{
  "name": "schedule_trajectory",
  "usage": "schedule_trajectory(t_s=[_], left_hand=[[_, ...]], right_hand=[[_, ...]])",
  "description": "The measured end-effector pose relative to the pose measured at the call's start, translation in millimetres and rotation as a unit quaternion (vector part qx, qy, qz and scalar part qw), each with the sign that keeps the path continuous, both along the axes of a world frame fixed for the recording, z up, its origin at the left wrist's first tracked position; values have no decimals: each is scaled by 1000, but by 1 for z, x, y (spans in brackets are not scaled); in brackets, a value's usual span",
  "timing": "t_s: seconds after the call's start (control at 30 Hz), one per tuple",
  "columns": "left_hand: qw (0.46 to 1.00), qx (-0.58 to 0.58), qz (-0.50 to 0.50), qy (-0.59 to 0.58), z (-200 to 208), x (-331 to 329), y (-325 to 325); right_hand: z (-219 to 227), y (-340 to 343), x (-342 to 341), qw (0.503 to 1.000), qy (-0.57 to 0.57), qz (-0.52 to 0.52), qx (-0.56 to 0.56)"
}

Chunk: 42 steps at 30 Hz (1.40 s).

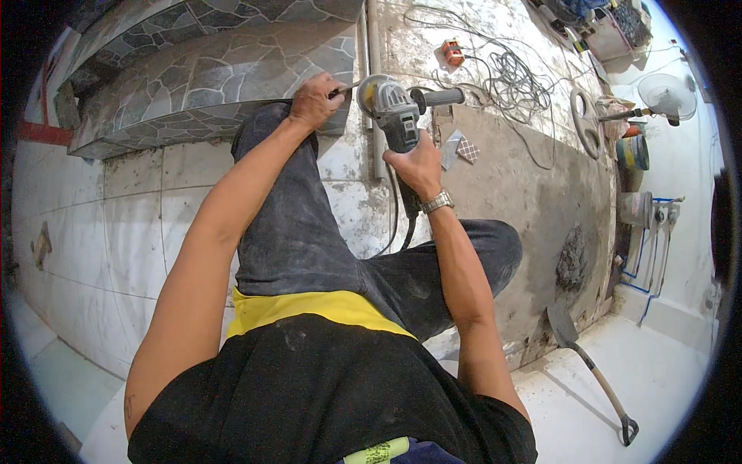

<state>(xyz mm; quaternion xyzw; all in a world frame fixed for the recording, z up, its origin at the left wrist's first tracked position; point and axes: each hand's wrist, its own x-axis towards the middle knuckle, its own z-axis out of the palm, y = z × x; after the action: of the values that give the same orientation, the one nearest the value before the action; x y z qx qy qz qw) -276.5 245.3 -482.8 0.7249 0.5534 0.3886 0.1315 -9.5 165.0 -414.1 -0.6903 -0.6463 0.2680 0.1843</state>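
Note:
My right hand [418, 165] is wrapped round the body of a grey angle grinder [398, 112]. Its round guard and disc face left, and a dark side handle [444, 97] sticks out to the right with no hand on it. By my left knee, the fingers of my left hand [314, 102] pinch a thin dark piece [346, 89], seen edge-on; its kind is unclear. The piece points at the grinder's disc, and whether they touch cannot be made out. A power cord [410, 230] hangs from the grinder's rear, beside my right thigh.
Stone-patterned steps [201, 66] rise at the far left. Small tile pieces [467, 150] lie right of the grinder. Beyond are tangled cables [516, 87] and an orange box [453, 52]. A shovel [591, 363] lies at right, near a mortar heap [572, 259]. A fan [666, 97] stands farther back.

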Motion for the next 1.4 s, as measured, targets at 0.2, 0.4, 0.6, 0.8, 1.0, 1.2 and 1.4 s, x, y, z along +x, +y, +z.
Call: schedule_trajectory(t_s=[0.2, 0.4, 0.6, 0.8, 1.0, 1.2, 1.4], left_hand=[[1000, -5, 0, 8, 1, 0, -1], [1000, -13, 5, 14, 3, 0, -2], [999, -35, -8, 0, 5, -2, -2], [999, -31, -4, -8, 3, -2, -2], [1000, -12, 4, 4, 1, 0, -1], [1000, -13, 3, 6, 4, 0, -2], [1000, -13, 1, 11, 6, 0, -3]], right_hand=[[2, 2, 0, 1000, 6, 17, 6], [-1, 1, 0, 1000, 9, 20, -10], [-2, 3, 5, 999, 31, 10, 22], [0, 1, 6, 1000, 26, 10, 0], [-4, 1, 2, 999, 8, 34, 1], [-6, 3, 5, 999, 24, 24, 6], [-2, 3, 7, 1000, 17, 10, 12]])
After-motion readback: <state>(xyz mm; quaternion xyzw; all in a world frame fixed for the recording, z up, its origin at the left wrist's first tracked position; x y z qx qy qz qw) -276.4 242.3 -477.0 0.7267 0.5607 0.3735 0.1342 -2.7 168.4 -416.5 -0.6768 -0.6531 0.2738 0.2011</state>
